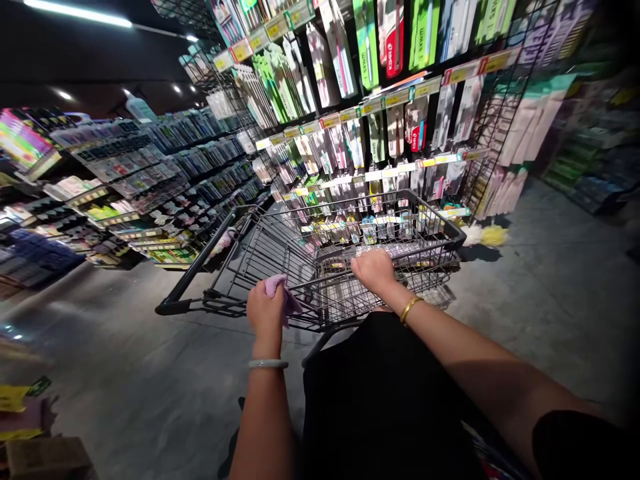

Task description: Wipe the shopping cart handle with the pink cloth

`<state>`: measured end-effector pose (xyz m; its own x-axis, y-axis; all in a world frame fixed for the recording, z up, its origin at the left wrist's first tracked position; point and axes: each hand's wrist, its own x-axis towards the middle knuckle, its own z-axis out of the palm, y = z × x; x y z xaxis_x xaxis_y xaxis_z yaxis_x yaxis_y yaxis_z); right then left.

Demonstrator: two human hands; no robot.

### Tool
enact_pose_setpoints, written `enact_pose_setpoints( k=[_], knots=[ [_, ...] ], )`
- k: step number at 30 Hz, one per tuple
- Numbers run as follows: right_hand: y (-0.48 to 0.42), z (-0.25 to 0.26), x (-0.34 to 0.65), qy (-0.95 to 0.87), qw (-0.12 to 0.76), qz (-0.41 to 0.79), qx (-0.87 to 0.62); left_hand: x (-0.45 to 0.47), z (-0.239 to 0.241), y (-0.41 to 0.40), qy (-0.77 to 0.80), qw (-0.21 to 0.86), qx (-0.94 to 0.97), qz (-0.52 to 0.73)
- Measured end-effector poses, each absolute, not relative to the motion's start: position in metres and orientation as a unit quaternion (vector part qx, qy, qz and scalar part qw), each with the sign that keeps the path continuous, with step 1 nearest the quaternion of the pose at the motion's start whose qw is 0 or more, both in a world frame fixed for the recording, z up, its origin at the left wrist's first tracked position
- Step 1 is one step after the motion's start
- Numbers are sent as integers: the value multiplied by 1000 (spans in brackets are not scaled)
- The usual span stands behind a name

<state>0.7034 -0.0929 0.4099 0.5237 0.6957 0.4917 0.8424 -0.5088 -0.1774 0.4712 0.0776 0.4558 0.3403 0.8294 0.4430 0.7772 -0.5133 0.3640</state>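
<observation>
A black wire shopping cart (440, 223) stands right in front of me, its basket holding nothing that I can see. My left hand (265, 310) is closed around the cart's rear rail, with a small purple cloth (286, 295) pinched in its fingers. My right hand (374, 270) is wrapped over the same rail further right. A pale bangle circles my left wrist and a gold bracelet my right.
A wire rack (350, 120) hung with packaged goods and yellow price tags rises just beyond the cart. Long stocked shelves (130, 180) run down the left. A cardboard box (45, 457) sits on the floor at bottom left. Grey floor (550, 287) opens to the right.
</observation>
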Motion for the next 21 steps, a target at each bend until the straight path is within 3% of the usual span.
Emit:
enact_pose_setpoints(
  k=[14,21],
  knots=[
    [-85,418,690,-440,182,-126,-870,472,465,77,507,18,825,248],
    [-68,426,670,-463,160,-103,-866,537,453,28,364,11,906,217]
  ],
)
